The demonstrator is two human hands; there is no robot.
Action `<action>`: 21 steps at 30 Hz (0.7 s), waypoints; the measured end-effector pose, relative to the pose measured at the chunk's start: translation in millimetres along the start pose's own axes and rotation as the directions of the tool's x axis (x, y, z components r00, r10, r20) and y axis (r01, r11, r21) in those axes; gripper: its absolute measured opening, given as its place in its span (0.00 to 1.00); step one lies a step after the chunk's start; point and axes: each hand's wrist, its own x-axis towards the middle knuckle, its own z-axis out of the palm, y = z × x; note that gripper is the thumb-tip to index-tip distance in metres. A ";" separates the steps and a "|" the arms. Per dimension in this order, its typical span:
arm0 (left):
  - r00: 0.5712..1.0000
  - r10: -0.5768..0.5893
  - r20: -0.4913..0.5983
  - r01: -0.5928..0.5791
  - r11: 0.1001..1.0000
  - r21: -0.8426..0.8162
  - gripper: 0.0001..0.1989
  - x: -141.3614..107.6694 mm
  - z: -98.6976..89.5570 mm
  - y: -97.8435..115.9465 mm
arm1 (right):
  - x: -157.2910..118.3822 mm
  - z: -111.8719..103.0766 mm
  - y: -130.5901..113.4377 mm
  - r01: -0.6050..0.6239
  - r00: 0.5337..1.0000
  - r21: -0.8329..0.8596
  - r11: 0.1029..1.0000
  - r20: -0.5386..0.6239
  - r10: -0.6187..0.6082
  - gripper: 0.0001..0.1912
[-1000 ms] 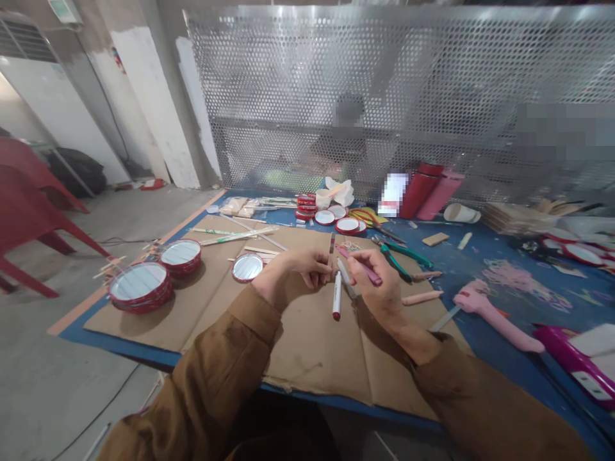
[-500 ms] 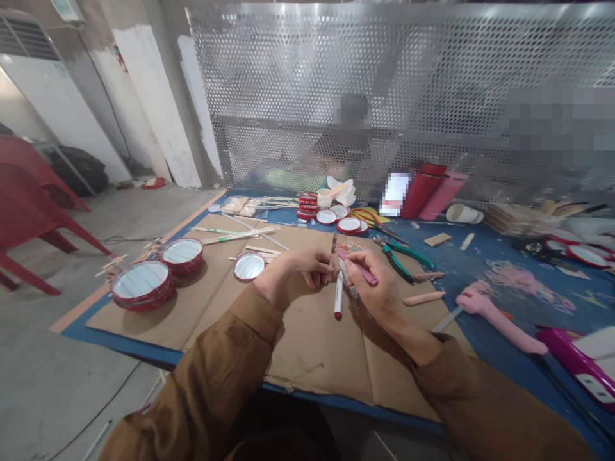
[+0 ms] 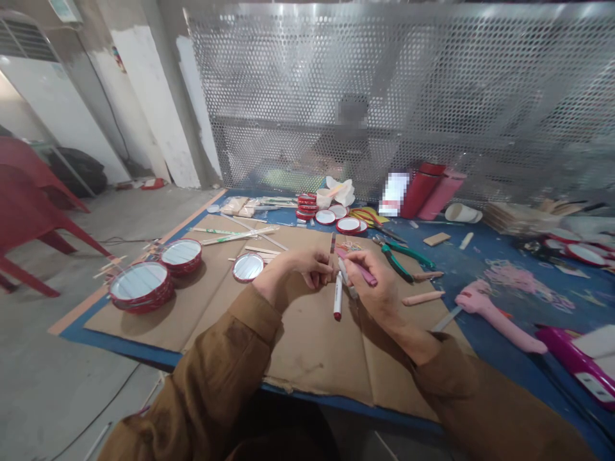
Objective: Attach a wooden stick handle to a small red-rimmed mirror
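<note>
Over the cardboard sheet (image 3: 312, 358), my left hand (image 3: 313, 266) is closed on a thin dark strip (image 3: 332, 244) that stands up past its fingertips. My right hand (image 3: 368, 275) is wrapped round a pink tool (image 3: 368, 274), whose tip reaches toward the left fingers. A white marker with a red end (image 3: 337, 301) lies between and just below the hands. Small coloured rubber bands (image 3: 350, 246) are behind the fingertips. What lies under the right fingers is partly hidden.
Red-rimmed round tins (image 3: 141, 285) stand at the left, and a round mirror (image 3: 248, 267) lies nearer. Green-handled pliers (image 3: 398, 264), a pink glue gun (image 3: 500, 317) and flesh-coloured sticks (image 3: 423, 298) are at the right. Red and pink bottles (image 3: 423, 192) lean against the perforated metal panel (image 3: 288, 83).
</note>
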 end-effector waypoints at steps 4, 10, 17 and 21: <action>1.000 -0.014 -0.013 0.014 1.000 0.003 0.07 1.2 -0.4 -2.1 | -1.1 0.2 5.0 -0.044 0.996 0.006 0.999 -0.077 0.044 0.08; 1.000 -0.025 -0.017 0.025 0.999 -0.024 0.06 -0.3 0.4 -1.9 | 0.3 -1.4 6.2 -0.083 0.993 0.066 0.994 -0.078 0.088 0.09; 0.996 -0.081 -0.036 0.078 0.994 -0.074 0.04 1.7 2.8 -0.4 | 1.8 -2.8 8.2 -0.069 0.993 0.097 0.993 -0.090 0.078 0.12; 0.997 -0.044 -0.057 0.041 0.997 -0.063 0.04 1.5 4.6 2.0 | 0.4 -2.1 8.3 -0.065 0.993 0.036 0.997 -0.093 0.068 0.11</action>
